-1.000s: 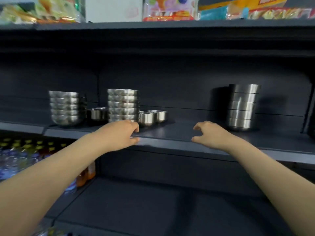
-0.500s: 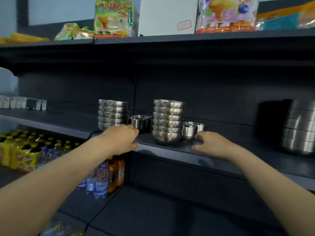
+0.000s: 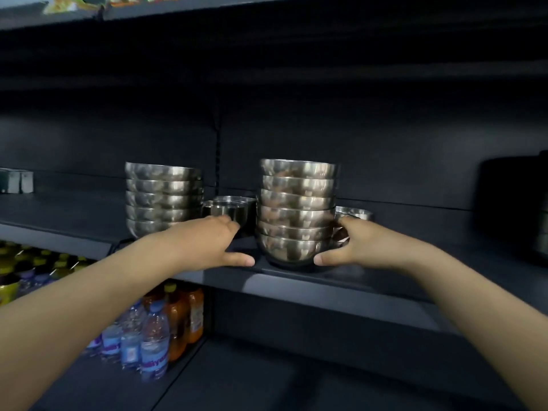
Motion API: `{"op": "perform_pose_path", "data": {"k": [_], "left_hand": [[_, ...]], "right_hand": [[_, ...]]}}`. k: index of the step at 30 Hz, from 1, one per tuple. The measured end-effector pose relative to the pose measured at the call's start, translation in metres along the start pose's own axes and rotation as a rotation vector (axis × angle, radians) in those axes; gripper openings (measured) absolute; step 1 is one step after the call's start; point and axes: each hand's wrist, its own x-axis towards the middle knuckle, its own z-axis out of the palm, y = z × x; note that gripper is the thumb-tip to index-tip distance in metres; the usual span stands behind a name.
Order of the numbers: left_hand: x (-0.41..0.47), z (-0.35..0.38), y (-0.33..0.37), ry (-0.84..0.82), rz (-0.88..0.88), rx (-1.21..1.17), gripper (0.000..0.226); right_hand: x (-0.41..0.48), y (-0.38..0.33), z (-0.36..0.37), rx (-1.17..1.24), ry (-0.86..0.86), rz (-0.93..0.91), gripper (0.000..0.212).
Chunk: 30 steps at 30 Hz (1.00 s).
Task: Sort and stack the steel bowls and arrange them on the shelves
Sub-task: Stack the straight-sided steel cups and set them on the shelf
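Dark grey store shelving fills the view, and we record the middle shelf (image 3: 296, 287) as the working surface. On it stand two upright stacks of steel bowls, well apart. We count five bowls in the left stack (image 3: 163, 200) and six in the right stack (image 3: 296, 209). Between the stacks sit two small bowls (image 3: 229, 210), one just behind the other. Another small bowl (image 3: 354, 214) shows behind the right side of the right stack, partly hidden.

The left hand (image 3: 204, 247) reaches in over the shelf edge between the stacks. Its thumb is spread wide to the right. Its fingers are stretched forward and released, with their tips at the front wall of the nearer small bowl. We cannot tell whether they touch it. The hand holds nothing.

The right hand (image 3: 358, 247) lies against the right side of the right stack, with its thumb touching the lowest bowl near the base. Its fingers (image 3: 344, 225) curve toward the back of the stack, where a bit of bright steel shows inside the hand. We cannot tell whether they grasp anything.

Below, at the left, stand clear water bottles (image 3: 154, 345) and orange bottles (image 3: 185, 315). Small boxes (image 3: 14, 180) sit at the far left. Blurred packets (image 3: 74, 2) lie on the top shelf. At the right edge is a dark shape (image 3: 516, 203) that we cannot identify.
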Motion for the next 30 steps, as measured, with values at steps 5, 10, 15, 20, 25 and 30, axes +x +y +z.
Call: {"op": "perform_pose_path", "data": {"k": [5,10,15,20,25,30], "left_hand": [[0.025,0.007,-0.015,0.018,0.07,-0.232,0.1],[0.049,0.027,-0.023,0.024,0.235,-0.619,0.113],[0.049,0.03,-0.014,0.011,0.338,-0.925,0.051],[0.056,0.03,-0.013,0.0,0.421,-1.041,0.023],[0.062,0.024,0.003,-0.026,0.489,-1.104,0.025],[0.069,0.013,0.036,-0.048,0.539,-1.145,0.028]], "right_hand": [[0.011,0.0,0.008,0.127,0.048,0.03,0.046],[0.012,0.004,0.016,0.298,0.085,0.108,0.064],[0.006,0.0,0.02,0.415,0.142,0.166,0.067],[-0.005,-0.01,0.015,0.371,0.197,0.194,0.054],[-0.023,-0.009,0.007,0.326,0.256,0.223,0.066],[-0.049,0.005,-0.012,0.328,0.284,0.261,0.061]]}}
